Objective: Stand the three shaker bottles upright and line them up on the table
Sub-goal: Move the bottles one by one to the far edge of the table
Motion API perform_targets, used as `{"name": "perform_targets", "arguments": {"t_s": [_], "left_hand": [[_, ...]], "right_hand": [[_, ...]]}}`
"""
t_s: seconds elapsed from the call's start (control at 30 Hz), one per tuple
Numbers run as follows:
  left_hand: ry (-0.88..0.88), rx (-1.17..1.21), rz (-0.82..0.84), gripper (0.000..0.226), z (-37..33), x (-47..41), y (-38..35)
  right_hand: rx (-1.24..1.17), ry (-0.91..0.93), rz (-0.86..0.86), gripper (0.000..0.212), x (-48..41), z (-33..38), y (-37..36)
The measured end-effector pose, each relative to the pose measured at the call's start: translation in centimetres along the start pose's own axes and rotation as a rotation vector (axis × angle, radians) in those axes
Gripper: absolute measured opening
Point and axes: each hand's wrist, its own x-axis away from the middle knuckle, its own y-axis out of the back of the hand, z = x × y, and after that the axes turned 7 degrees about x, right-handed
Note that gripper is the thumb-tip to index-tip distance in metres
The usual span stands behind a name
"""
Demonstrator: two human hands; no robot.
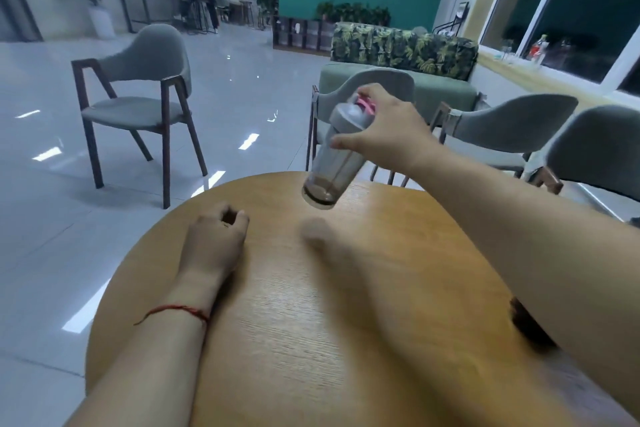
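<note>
Shaker bottle [332, 156]: one visible, tilted above counter [311, 322], grasped by right hand [391, 135]; left hand [214, 239] clenched, resting on counter.

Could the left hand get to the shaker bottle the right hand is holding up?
Probably yes: the left hand rests curled on the table, with bare wood between it and the tilted shaker bottle in the right hand.

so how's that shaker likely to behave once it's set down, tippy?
The shaker bottle, held tilted by the right hand, is tall with a narrow base, so probably tippy. It looks nearly empty, only dark residue at the bottom, so likely light. The smooth plastic may slide on the table.
</note>
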Motion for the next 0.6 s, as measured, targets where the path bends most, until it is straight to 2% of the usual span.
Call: {"name": "perform_targets", "arguments": {"t_s": [0.2,0.5,0.6], "left_hand": [[-0.018,-0.027,-0.018,0.026,0.6,-0.7,-0.4],[-0.080,-0.094,-0.011,0.025,1.1,-1.1,-0.9],[-0.082,-0.101,-0.004,0.026,1.0,-1.1,-0.9]], "right_hand": [[0.058,0.084,0.022,0.078,-6.3,4.6,-5.9],[0.134,0.072,0.082,0.061,-11.9,5.4,-11.7],[0.149,0.078,0.084,0.061,-12.8,5.6,-12.7]]}}
